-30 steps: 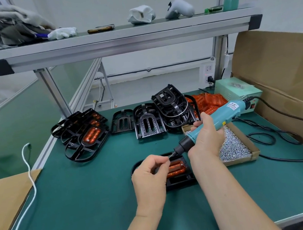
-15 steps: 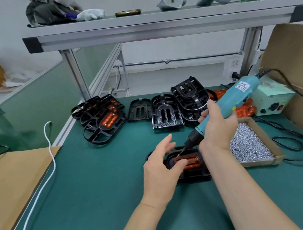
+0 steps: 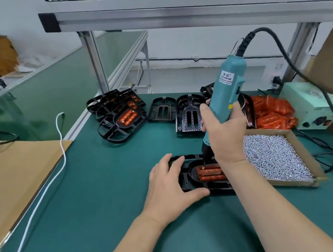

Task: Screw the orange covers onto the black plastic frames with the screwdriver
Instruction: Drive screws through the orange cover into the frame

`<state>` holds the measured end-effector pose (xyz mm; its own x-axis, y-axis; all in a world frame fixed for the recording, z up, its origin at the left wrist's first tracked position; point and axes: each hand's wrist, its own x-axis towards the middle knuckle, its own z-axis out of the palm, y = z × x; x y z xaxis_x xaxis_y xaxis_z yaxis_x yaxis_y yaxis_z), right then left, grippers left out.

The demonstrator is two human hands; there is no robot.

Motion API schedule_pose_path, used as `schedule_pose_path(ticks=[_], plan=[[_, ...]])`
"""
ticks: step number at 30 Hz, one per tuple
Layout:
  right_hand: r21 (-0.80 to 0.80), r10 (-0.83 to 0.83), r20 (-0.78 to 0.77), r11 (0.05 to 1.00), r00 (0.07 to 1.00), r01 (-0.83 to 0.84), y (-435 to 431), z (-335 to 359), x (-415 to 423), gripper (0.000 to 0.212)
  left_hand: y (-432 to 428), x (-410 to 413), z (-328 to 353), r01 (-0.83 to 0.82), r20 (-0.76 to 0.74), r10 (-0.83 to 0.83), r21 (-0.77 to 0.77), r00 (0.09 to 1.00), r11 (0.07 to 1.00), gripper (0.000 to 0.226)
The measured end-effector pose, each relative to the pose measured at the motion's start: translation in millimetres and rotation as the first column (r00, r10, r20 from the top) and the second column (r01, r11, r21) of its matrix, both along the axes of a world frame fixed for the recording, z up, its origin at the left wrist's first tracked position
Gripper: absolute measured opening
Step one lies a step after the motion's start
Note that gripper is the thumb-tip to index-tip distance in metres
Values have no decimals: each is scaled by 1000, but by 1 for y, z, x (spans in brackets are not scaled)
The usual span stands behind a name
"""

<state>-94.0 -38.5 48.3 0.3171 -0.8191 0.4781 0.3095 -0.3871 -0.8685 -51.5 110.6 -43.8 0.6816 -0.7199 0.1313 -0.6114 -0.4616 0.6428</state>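
The black frame [image 3: 186, 179] lies flat on the green table [image 3: 106, 186], near the middle, a ribbed orange cover [image 3: 210, 173] seated in its oval opening. It looks like light, stiff moulded plastic that could skate on the smooth mat, so the left hand [image 3: 169, 185] presses its left end, fingers [image 3: 173, 163] spread and nearly straight. The right hand [image 3: 224, 137] wraps fully round the teal screwdriver [image 3: 228, 94], held almost upright, tip on the cover's far-left corner.
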Motion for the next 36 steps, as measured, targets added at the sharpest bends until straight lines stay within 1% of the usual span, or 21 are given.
schedule_pose_path(ticks=[6, 15, 22, 26, 32, 36], plan=[[-15, 79, -25, 997, 997, -79, 5, -6, 6, 16, 1, 2, 1, 17, -21, -17, -15, 1000, 1000, 112], [-73, 85, -54, 993, 995, -89, 7, -9, 9, 14, 1, 3, 4, 40, -47, -41, -28, 998, 999, 111], [-125, 143, -152, 979, 978, -163, 8, -11, 12, 18, 1, 4, 4, 47, -42, -48, -33, 998, 998, 110], [-143, 164, -177, 971, 970, -190, 8, -12, 13, 18, 2, 4, 4, 50, -49, -52, -40, 997, 998, 111], [-84, 170, -124, 980, 978, -181, 4, -15, 10, 12, 2, 5, 4, 58, -57, -61, -41, 997, 997, 111], [-92, 210, -157, 970, 965, -226, 11, -19, 13, 15, 3, 6, 3, 61, -50, -63, -41, 997, 997, 110]])
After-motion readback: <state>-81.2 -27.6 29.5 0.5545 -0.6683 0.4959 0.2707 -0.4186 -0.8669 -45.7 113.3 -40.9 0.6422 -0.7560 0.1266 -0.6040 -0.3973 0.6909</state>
